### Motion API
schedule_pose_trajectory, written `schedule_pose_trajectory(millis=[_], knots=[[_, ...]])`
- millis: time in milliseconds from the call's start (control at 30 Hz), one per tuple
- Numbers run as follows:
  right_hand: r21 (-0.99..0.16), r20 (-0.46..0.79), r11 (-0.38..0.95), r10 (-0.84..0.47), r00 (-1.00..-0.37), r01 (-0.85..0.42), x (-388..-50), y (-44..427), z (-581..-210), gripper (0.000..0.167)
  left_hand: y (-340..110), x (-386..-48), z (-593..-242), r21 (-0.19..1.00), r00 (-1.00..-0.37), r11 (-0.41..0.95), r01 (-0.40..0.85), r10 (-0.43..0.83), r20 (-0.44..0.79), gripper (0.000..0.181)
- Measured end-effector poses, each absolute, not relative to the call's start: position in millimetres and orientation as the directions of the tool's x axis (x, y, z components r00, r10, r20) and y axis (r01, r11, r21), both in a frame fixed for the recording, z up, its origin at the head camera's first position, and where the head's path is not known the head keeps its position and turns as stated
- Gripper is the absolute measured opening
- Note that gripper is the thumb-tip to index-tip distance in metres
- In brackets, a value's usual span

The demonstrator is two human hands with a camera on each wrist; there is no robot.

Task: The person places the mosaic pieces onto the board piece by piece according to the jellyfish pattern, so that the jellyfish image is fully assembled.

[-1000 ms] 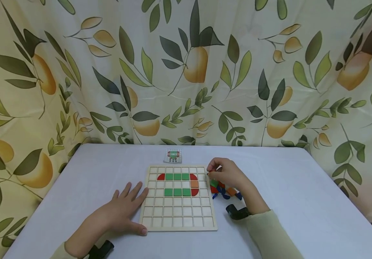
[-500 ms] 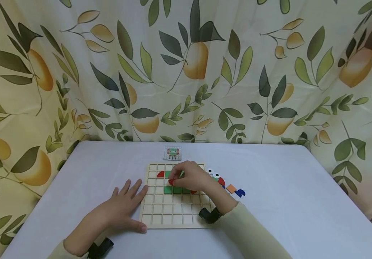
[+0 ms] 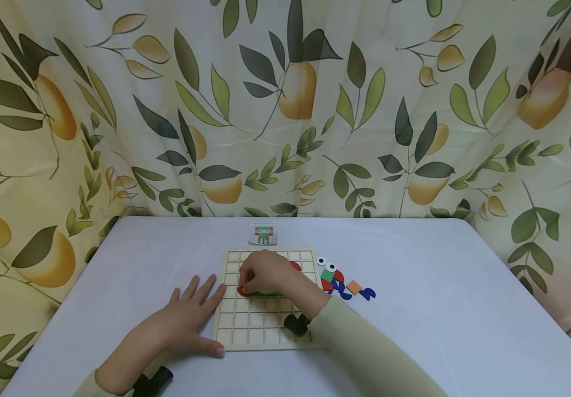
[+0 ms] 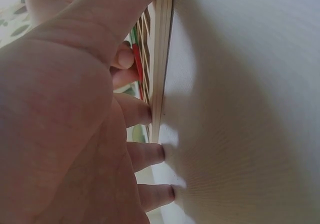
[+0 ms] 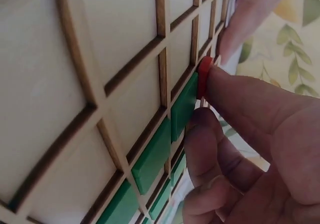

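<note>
The wooden grid board (image 3: 270, 349) lies flat on the table, with green squares (image 5: 152, 156) in its cells. My left hand (image 3: 181, 322) rests spread along the board's left edge, its fingers touching the rim and the table. Over the left part of the lower green row, my right hand (image 3: 265, 273) pinches a red piece (image 5: 204, 77) between thumb and finger. That piece stands against the end green square, partly hidden by the thumb in the right wrist view. Another red piece (image 3: 295, 266) shows at the upper right of the pattern.
A small picture card (image 3: 263, 234) lies behind the board. To the board's right is a loose pile with a green piece (image 3: 327, 276), eye discs (image 3: 331, 267), an orange square (image 3: 353, 286) and blue pieces (image 3: 367, 294). A leaf-patterned curtain (image 3: 285, 138) hangs behind the table.
My right hand has moved left from the pile beside the board to the left end of the lower green row, carrying the red piece. My left hand has stayed at the board's edge.
</note>
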State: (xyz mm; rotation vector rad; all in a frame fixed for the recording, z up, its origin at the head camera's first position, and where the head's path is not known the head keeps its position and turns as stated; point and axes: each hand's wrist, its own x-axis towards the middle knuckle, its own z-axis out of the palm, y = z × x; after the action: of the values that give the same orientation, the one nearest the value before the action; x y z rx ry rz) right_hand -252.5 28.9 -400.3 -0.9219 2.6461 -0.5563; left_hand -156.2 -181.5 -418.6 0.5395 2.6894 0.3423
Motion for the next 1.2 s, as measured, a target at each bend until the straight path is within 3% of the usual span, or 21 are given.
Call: schedule_pose_trajectory(millis=[333,600,1000,1200], knots=[[-0.385,-0.147,0.752,-0.623,-0.768,-0.535,-251.3,21.1,-403.1,0.013,-182.5,-156.1,-419.9,0.299,-0.864,0.899,0.318,0.405,-0.299,0.122],[-0.419,-0.132,0.729,-0.64,-0.757,-0.542,-252.4,22.3,-401.0,0.012,-182.7,-156.7,-420.3,0.304,-0.862,0.898,0.318,0.407,-0.302,0.122],[-0.312,-0.152,0.769,-0.62,-0.77,-0.558,-248.4,17.9,-399.2,0.015,-182.0,-156.8,-419.5,0.3,-0.863,0.898,0.321,0.408,-0.299,0.122],[-0.315,-0.151,0.77,-0.618,-0.772,-0.555,-248.1,21.1,-400.8,0.011,-181.7,-155.7,-418.1,0.307,-0.859,0.895,0.324,0.414,-0.302,0.121]])
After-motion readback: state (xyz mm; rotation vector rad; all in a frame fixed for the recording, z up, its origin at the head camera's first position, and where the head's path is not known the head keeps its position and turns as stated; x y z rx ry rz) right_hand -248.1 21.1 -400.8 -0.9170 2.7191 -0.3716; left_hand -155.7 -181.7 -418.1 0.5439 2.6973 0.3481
